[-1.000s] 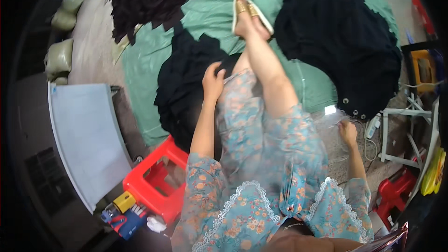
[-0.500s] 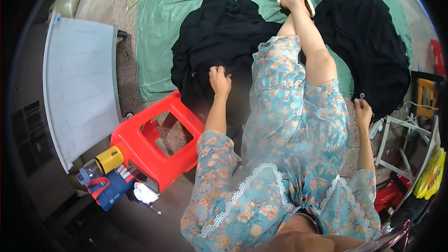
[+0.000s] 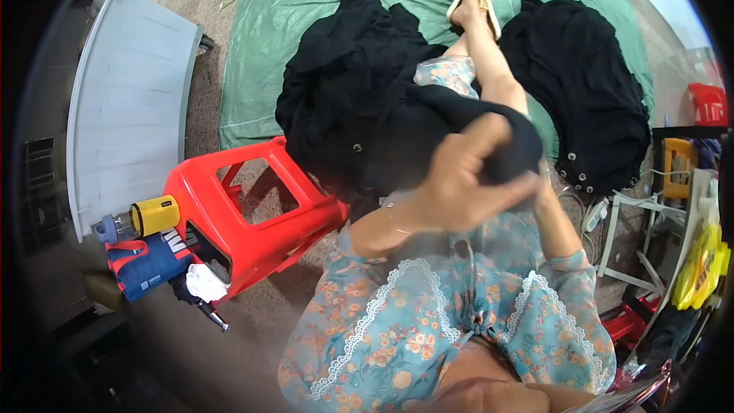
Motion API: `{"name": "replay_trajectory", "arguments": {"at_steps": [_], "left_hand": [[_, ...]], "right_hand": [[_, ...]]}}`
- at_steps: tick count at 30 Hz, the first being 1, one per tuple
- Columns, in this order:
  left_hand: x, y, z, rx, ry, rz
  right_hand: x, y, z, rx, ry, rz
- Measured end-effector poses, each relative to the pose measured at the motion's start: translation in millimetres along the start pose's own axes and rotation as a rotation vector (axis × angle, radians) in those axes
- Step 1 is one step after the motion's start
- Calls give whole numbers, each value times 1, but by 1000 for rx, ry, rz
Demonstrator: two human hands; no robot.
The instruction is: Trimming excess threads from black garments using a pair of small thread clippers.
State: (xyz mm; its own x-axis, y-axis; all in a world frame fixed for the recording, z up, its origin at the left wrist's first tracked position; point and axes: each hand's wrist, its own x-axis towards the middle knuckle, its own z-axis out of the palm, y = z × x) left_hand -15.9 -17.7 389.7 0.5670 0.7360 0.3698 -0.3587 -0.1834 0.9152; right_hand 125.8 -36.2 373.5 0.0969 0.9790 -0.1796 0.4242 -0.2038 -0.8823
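My left hand [image 3: 459, 176], smeared by motion, is over my lap, gripping a fold of the black knit garment [image 3: 344, 84]. That garment reaches from a heap on the green sheet across my legs, and small round metal rings show in it. Thumb and fingers lie around the raised fold. My right hand is hidden behind the left hand and the cloth; only my right forearm [image 3: 558, 218] shows, so its grip cannot be made out. A second black garment [image 3: 585, 92] lies spread on the right, with several metal rings along its near edge.
Left of me is a red plastic stool [image 3: 252, 222], beside a yellow-sleeved bottle [image 3: 153, 215] and a blue bag [image 3: 149, 264]. A pale panel [image 3: 130, 107] stands beyond. The green sheet [image 3: 248, 69] covers the floor ahead. At right are a white metal frame [image 3: 612, 241] and yellow bag [image 3: 699, 268].
My left hand has swung right across my lap, bringing black cloth over my legs. My right hand has left the right-hand garment's edge and moved inward, out of sight.
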Motion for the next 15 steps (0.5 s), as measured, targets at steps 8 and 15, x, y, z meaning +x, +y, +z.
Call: {"name": "replay_trajectory", "arguments": {"at_steps": [8,15], "left_hand": [[3,-31,24,719,-340,368],[-85,-146,-87,827,15,-367]], "right_hand": [[-85,203,-101,743,786,52],[-156,320,-71,94,868,414]]}}
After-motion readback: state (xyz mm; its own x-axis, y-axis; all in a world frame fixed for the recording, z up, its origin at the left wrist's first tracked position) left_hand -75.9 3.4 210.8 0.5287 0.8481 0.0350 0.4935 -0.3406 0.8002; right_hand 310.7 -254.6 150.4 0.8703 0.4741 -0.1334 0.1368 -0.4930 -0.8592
